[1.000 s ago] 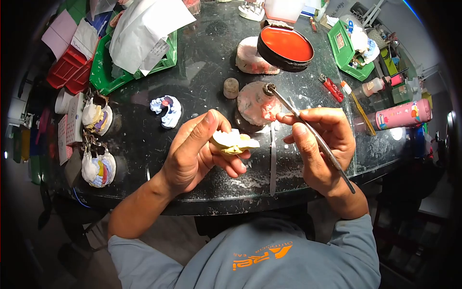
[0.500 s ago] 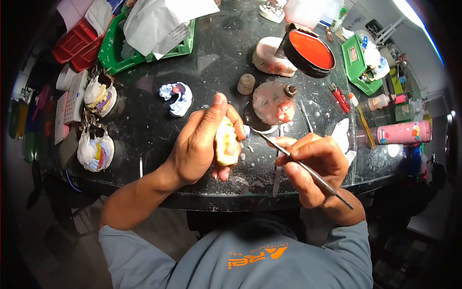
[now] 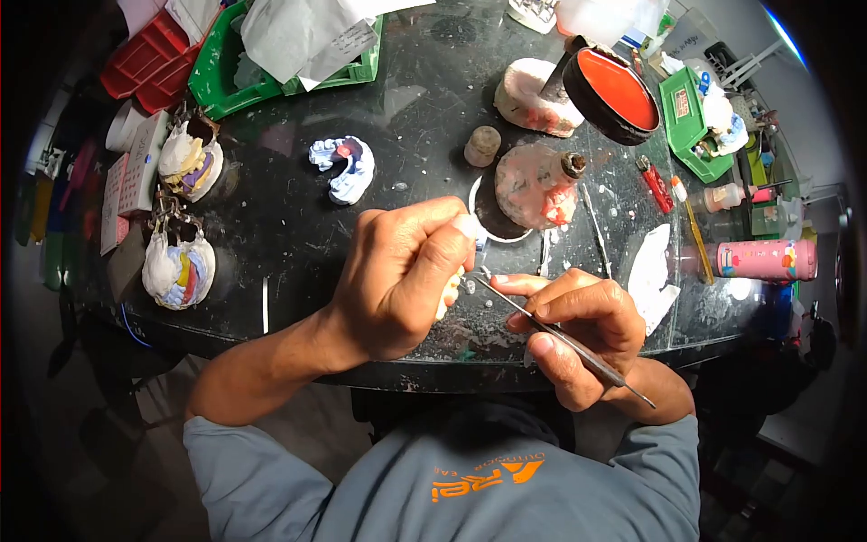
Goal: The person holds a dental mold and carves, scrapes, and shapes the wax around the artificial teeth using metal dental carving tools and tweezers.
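Note:
My left hand (image 3: 406, 280) is closed around a yellowish dental cast (image 3: 449, 294), most of which my fingers and thumb cover. In my right hand (image 3: 587, 330) I grip a thin metal carving tool (image 3: 569, 341) like a pen. Its tip points left and sits close beside the exposed edge of the cast; I cannot tell whether they touch. Beyond my left hand, a pale blue dental arch model (image 3: 352, 172) with a pink spot lies on the dark bench. A spirit lamp (image 3: 535, 188) with a wax-smeared top stands past my right hand.
A black dish of red wax (image 3: 617, 93) stands at the back right, beside a round plaster model (image 3: 533, 95). Two mounted jaw casts, an upper (image 3: 190, 163) and a lower (image 3: 179, 271), sit at left. A green basket (image 3: 217, 72) holds papers. A pink bottle (image 3: 763, 260) lies at right.
My left hand has turned over, so its back faces up and hides most of the cast. The tool in my right hand has shifted slightly left and down. The camera view has moved a little.

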